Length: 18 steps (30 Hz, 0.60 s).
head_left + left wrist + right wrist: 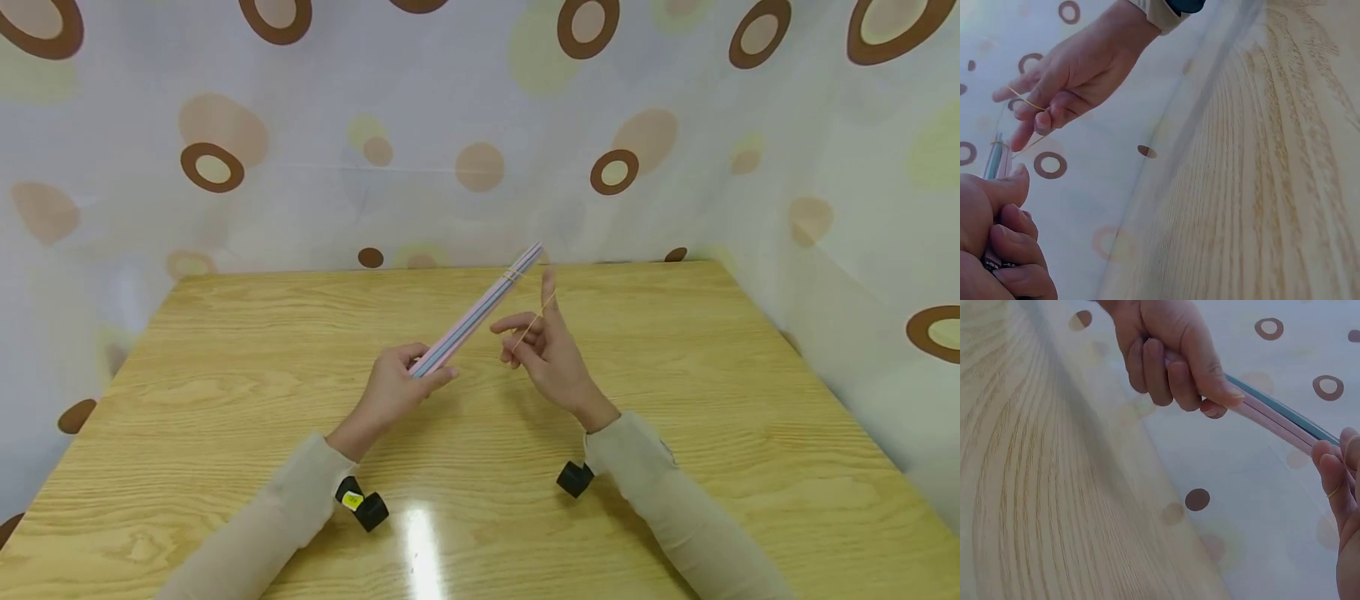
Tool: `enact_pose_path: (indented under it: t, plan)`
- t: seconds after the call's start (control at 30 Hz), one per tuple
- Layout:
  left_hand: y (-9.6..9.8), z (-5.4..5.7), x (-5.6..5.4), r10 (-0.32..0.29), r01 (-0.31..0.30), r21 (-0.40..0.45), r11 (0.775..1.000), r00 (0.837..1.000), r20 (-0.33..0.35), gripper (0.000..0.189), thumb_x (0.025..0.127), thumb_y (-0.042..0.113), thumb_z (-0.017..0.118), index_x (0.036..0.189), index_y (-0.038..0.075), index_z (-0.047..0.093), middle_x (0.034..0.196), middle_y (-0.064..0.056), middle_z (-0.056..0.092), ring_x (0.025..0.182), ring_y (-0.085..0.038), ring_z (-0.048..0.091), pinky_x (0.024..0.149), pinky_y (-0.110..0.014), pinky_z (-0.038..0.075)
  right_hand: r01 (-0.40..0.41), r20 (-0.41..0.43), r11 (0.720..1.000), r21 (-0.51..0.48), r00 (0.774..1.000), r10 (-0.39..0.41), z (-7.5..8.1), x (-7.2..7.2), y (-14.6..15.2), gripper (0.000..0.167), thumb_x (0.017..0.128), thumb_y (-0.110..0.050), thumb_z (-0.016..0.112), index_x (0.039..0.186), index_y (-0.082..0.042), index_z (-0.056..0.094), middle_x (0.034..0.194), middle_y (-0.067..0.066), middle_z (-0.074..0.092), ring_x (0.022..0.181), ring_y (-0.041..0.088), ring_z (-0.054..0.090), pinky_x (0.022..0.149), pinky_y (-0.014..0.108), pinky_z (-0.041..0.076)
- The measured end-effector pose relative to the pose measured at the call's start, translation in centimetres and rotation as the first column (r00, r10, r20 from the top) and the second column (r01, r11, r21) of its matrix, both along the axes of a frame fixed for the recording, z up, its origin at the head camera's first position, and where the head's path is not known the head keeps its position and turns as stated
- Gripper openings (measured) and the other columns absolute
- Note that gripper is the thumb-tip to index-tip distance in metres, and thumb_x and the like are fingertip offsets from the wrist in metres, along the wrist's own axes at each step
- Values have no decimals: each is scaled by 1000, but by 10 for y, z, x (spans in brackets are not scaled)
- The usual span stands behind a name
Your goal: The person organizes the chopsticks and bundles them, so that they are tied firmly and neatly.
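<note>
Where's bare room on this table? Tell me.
Bare table between its left edge and the left sleeve, and between its right edge and the right sleeve. Crowded: the middle, beneath left hand, bundle, rubber band and right hand.

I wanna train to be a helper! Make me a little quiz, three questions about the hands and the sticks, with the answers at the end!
1. True or false: the left hand is gripping the bundle of sticks.

2. Pick one: which hand is the yellow band stretched across?
A) Only the left hand
B) The right hand
C) Neither hand

3. In your own words: near which end of the bundle of sticks does the yellow band loop around it?

Key
1. True.
2. B.
3. Near the end away from the left hand.
</note>
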<state>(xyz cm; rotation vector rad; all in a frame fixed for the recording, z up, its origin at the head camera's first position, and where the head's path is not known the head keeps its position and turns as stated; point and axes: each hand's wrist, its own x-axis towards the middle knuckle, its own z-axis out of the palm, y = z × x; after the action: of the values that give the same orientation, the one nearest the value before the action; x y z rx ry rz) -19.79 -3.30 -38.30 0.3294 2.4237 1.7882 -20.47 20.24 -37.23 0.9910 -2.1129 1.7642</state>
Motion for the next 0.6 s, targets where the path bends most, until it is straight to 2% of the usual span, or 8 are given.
enact_pose_path:
  t: [0.1, 0.2, 0.33, 0.4, 0.5, 0.6]
  plan:
    - [2, -1, 3, 20, -21, -17, 1000, 999, -44, 24, 83, 23, 77, 94, 3, 69, 63, -1, 50, 51, -11, 41, 44, -24, 33, 19, 173, 992, -125, 985, 3, 2, 4, 1, 88, 99, 1, 47, 151, -21, -20, 111, -5, 64, 74, 9, 61, 67, 22, 50]
    - [1, 2, 3, 32, -38, -47, 998, 993, -112, 24, 81, 23, 78, 93, 4, 70, 64, -2, 51, 51, -11, 41, 44, -24, 33, 37, 286, 974, -221, 958, 29, 6, 4, 1, 81, 101, -10, 48, 153, -16, -14, 111, -4, 65, 75, 8, 59, 68, 19, 48]
    - [-1, 3, 4, 31, -45, -80, 996, 986, -167, 23, 81, 25, 79, 90, 5, 71, 65, -3, 53, 52, -13, 42, 45, -24, 34, 16, 401, 939, -343, 907, 131, 8, 3, 0, 80, 98, -24, 52, 154, -5, -2, 107, -6, 66, 73, 3, 56, 67, 14, 45]
    - [-3, 2, 5, 28, -48, -99, 994, 982, -189, 22, 80, 24, 80, 89, 6, 72, 65, -3, 54, 52, -13, 42, 45, -24, 34, 2, 437, 918, -396, 880, 186, 9, 3, 0, 81, 97, -28, 52, 153, -1, 0, 105, -6, 66, 72, 2, 54, 65, 12, 43]
    - [-3, -2, 4, 9, -33, -106, 994, 975, -221, 20, 79, 22, 80, 89, 6, 73, 65, -3, 55, 52, -12, 42, 45, -23, 33, 3, 466, 888, -460, 852, 238, 11, 3, 1, 77, 99, -27, 47, 152, 3, 0, 102, -5, 66, 70, 1, 53, 63, 11, 42]
    - [-3, -7, 2, -30, 0, -114, 994, 962, -270, 20, 80, 21, 80, 89, 5, 73, 65, -3, 57, 52, -10, 41, 45, -22, 33, 42, 474, 840, -541, 840, 264, 13, 3, 1, 59, 102, -22, 42, 147, 6, 15, 97, -3, 63, 68, 2, 51, 61, 10, 41]
